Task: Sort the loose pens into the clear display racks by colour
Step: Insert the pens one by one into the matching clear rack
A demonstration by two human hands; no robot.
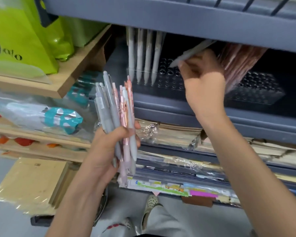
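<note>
**One grey pen at the rack, a bundle in the other hand**

The right hand (202, 77) pinches a single pale grey pen (192, 51) between thumb and curled fingers. The pen slants up to the right, and its lower end points down-left over the rack. Both pen and hand are smeared by motion blur.

The left hand (112, 146), lower and further left, is wrapped tightly round a bundle of grey and pink pens (116, 108). They are held roughly upright and fan out a little at the top.

A clear plastic rack pierced with rows of round holes (171, 81) stands on the blue-grey shelf (178, 103). Four pale grey pens (143, 53) stand upright in it, side by side at its left end. The pinched pen hangs just to their right.

A second clear rack (258, 91) stands further right, and a dense cluster of pink pens (241, 60) leans in it.

The edge of the shelf above cuts off the tops of the four standing pens. The right hand covers part of the pink cluster, which is too blurred to count. The left hand's fingers hide the middle of the bundle, so its number cannot be told either.

Film-wrapped notebooks (174, 134) are stacked on the shelves below. A lime-green bag (20, 40) sits on a wooden shelf (75, 69) at the left.
</note>
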